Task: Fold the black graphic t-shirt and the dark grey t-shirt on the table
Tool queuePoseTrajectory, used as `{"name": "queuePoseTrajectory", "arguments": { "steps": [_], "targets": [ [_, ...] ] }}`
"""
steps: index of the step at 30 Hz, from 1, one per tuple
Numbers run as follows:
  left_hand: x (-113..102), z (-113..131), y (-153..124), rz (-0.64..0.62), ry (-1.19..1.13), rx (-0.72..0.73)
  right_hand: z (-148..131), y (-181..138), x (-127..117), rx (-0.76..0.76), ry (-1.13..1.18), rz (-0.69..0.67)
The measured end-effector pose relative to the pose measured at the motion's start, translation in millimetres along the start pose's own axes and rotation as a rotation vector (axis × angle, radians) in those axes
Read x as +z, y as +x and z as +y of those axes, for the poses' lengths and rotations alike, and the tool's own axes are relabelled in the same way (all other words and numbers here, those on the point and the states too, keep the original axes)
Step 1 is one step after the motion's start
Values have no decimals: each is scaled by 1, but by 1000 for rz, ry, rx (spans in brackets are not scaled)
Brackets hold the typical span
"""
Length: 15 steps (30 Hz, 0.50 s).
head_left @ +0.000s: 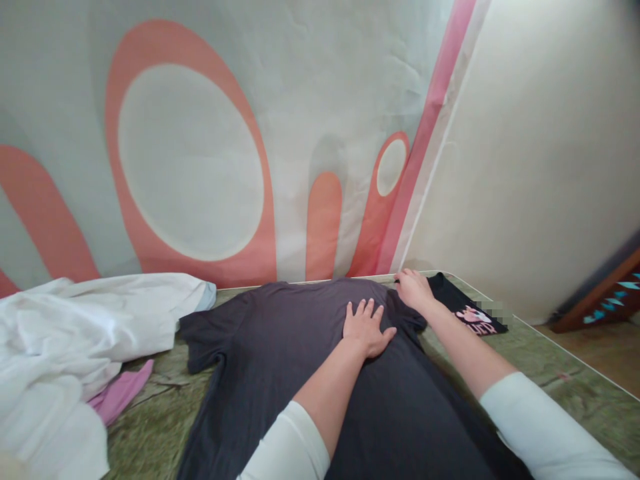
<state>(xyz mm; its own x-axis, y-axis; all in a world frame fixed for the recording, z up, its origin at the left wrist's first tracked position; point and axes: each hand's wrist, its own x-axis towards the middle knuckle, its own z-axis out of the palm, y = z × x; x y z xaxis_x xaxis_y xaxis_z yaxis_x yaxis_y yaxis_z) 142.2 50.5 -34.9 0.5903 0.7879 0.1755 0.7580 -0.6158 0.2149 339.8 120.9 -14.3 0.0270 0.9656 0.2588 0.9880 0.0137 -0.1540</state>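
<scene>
Fabric takes up the middle of my head view, the only feed I have: a dark grey T-shirt (290, 380) spread over a mottled green bench (170, 407), collar end at the far edge by the wall (350, 73), body running back toward me and out of the bottom of the picture. Its long axis goes from far to near; the sleeves point out to either side.

My left grip (367, 330), a bare hand, lies palm down on the shirt's upper body, right of its centre line, fingers spread and holding nothing, so the cloth is directly beneath it. My right grip (414, 291) is farther out, at the far right shoulder, with the fingers curled over. A dark bit of cloth shows at the fingertips, but I cannot tell from here whether they pinch it or only touch it. That hand is the nearer one to the right sleeve (409, 317), which lies just below it on the near side; the left sleeve (215, 333) is well apart from both hands.

Just beyond the right hand, farther right, I see a black garment (453, 293) with a pink and white print. Off to the left lie a white cloth heap (135, 310), a pale blue piece (206, 297) at its end and a pink cloth (124, 393) partly under it.
</scene>
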Motion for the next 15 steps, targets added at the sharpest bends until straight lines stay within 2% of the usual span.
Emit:
{"name": "queuePoseTrajectory", "arguments": {
  "steps": [3, 5, 7, 9, 12, 15],
  "targets": [
    [-9, -8, 4, 133, -11, -13, -40, 12, 8, -198, 51, -76],
    [-15, -21, 6, 197, 32, -155, -65, 17, 16, -291, 73, -111],
    [-19, -37, 5, 178, 95, -357, -85, 18, 25, -373, 89, -129],
    [-19, -54, 1, 127, 137, -482, -98, 17, 33, -435, 110, -156],
    [-15, -71, -5, 75, 148, -484, -100, 15, 40, -429, 117, -249],
    [-12, -76, -7, 33, 143, -457, -91, 17, 42, -259, 41, -300]
  ]
}}
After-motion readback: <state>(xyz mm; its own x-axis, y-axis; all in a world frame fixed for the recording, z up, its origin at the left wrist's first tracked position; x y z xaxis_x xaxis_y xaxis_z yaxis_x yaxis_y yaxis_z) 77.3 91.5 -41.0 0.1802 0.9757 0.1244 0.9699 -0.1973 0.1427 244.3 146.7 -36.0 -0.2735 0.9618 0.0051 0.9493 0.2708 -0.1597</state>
